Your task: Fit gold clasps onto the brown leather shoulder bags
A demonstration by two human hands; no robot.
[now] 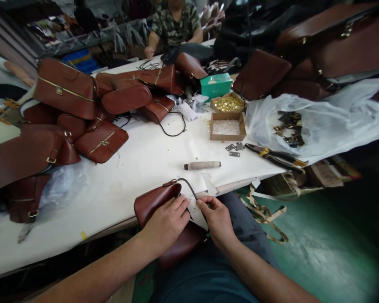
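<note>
A brown leather bag [154, 202] rests at the table's front edge, partly over the lap. My left hand [172, 216] lies over its opening, fingers curled onto the bag's edge. Just to the right, my right hand [216, 216] pinches a thin dark cord [188, 184] between thumb and fingers. The cord arches up from a small metal ring by the bag's top corner. Beyond the hands, a wrapped cylindrical tool [202, 165] lies on the white table [145, 158]. My left hand hides part of the bag.
Brown bags [66, 90] are piled on the left. Farther right are a box of gold pieces [229, 103], a cardboard box [227, 127], metal plates [234, 154], pliers [271, 156] and a plastic bag [284, 101] with metal parts. A person [175, 25] sits across the table.
</note>
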